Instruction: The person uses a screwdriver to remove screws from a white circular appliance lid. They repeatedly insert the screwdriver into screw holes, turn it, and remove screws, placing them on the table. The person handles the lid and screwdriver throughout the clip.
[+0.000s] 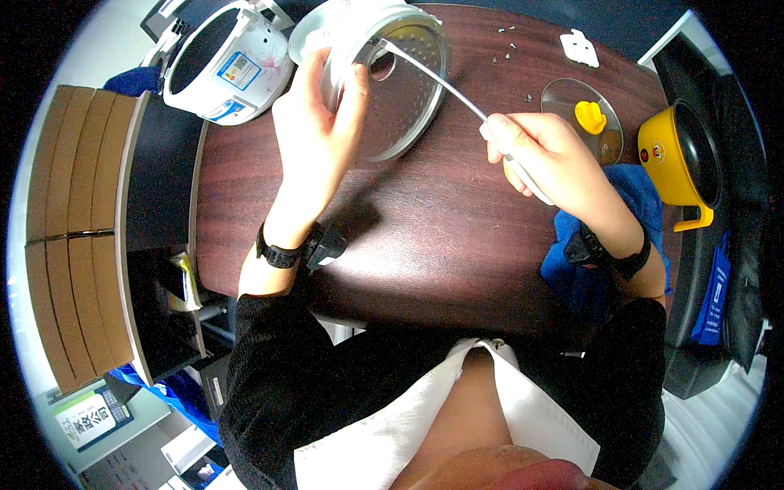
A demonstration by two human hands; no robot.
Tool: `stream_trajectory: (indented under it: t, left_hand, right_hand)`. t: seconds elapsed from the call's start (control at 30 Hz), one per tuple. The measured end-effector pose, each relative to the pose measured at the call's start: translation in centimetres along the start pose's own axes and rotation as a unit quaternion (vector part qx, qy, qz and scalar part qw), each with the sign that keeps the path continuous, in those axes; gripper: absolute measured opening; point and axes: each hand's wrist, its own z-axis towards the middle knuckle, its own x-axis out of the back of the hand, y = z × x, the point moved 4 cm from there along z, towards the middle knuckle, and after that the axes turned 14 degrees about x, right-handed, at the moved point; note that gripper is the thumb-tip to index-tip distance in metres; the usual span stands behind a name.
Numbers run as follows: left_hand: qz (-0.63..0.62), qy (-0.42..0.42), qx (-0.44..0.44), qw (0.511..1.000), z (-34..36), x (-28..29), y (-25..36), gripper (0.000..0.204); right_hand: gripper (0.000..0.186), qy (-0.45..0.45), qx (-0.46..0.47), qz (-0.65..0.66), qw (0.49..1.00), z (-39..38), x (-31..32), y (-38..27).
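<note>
My left hand (320, 122) grips the near left edge of a white cooker lid (425, 98), its fingers partly hidden behind the rim. The lid stands tilted, showing a round, dimpled metal inner plate with a hole near its middle. Closed around a white handle, my right hand (539, 151) holds a thin rod-like tool (449, 86). Its grey shaft reaches up and left, and the small pale tip is at the lid's inner plate, beside the hole. Whether the tip touches the plate I cannot tell. Behind and left of the lid sits a white cooker body (233, 69) with a floral print.
Several small screws (508, 57) lie at the table's far side near a white plastic plate (579, 49). A glass lid with a yellow knob (590, 118), a yellow pot (674, 159) and a blue cloth (572, 253) are on the right. Cardboard boxes (77, 188) stack up leftward.
</note>
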Motion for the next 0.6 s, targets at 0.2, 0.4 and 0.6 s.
stream_trajectory:
  t: [0.2, 0.4, 0.6]
  left_hand:
    - [-0.009, 0.005, -0.012, 1.0, -0.2, -0.2, 0.0, 0.022]
    - [-0.007, -0.02, 0.042, 0.999, -0.4, -0.1, -0.1, 0.033]
    - [-0.006, 0.007, -0.013, 1.0, -0.3, -0.1, 0.1, 0.022]
  right_hand:
    - [0.046, 0.024, -0.003, -0.035, 0.999, 0.0, 0.2, 0.1]
    - [0.041, 0.068, 0.074, -0.198, 0.975, 0.0, 0.5, -0.8]
    - [0.041, 0.09, 0.082, -0.231, 0.965, -0.3, 0.6, -1.3]
